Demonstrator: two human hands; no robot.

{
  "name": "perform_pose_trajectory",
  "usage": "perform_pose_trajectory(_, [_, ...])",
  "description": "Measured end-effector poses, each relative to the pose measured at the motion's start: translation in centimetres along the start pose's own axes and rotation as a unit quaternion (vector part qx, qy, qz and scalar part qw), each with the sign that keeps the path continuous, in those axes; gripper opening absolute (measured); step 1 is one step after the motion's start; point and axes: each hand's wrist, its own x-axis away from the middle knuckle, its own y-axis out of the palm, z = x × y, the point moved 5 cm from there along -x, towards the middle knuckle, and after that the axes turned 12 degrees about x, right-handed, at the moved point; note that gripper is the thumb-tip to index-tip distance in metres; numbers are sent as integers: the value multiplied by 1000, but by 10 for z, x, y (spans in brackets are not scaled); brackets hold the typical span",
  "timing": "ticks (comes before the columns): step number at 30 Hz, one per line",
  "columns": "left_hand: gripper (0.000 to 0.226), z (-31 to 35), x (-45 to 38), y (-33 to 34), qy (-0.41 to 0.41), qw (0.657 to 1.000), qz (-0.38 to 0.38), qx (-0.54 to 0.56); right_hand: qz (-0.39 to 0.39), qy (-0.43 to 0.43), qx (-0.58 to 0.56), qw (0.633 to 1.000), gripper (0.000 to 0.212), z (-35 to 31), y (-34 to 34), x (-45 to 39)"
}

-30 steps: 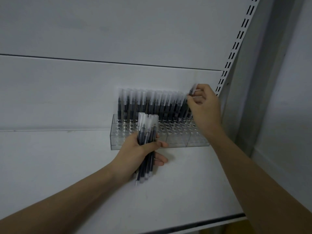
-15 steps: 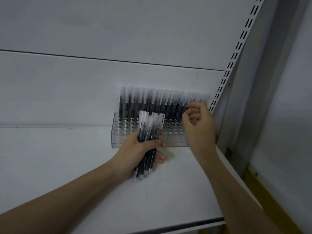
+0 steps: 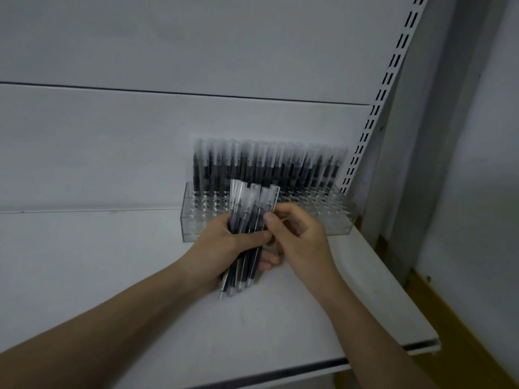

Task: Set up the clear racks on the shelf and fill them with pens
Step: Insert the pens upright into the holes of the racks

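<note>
1. Head view: my right hand (image 3: 302, 240) has come back from the rack's far-right end to the bundle of pens (image 3: 247, 234), pinching one near its cap.
2. My left hand (image 3: 224, 245) still grips that bundle above the shelf (image 3: 112, 276).
3. The clear rack (image 3: 334, 217) sits against the back wall, its rear row filled with upright dark pens (image 3: 266, 167) with frosted caps.

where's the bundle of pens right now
In the head view, centre frame, the pen bundle stands upright in the left hand just in front of the clear rack on the shelf, with the right hand pinching one pen.
</note>
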Motion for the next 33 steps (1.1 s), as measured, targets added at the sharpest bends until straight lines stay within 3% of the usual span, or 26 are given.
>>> perform_pose_trajectory(13, [29,2,-1,0,7,999,-35,-22,127,41,-61,989,10,5,-20,-1])
perform_pose_trajectory(27, [22,1,-1,-3,0,1000,-13,-12,132,56,-93,985,9,3,-31,-8])
perform_pose_trajectory(33, [14,4,-1,-3,17,1000,-1,0,233,21,-3,972,6,-24,-79,-47])
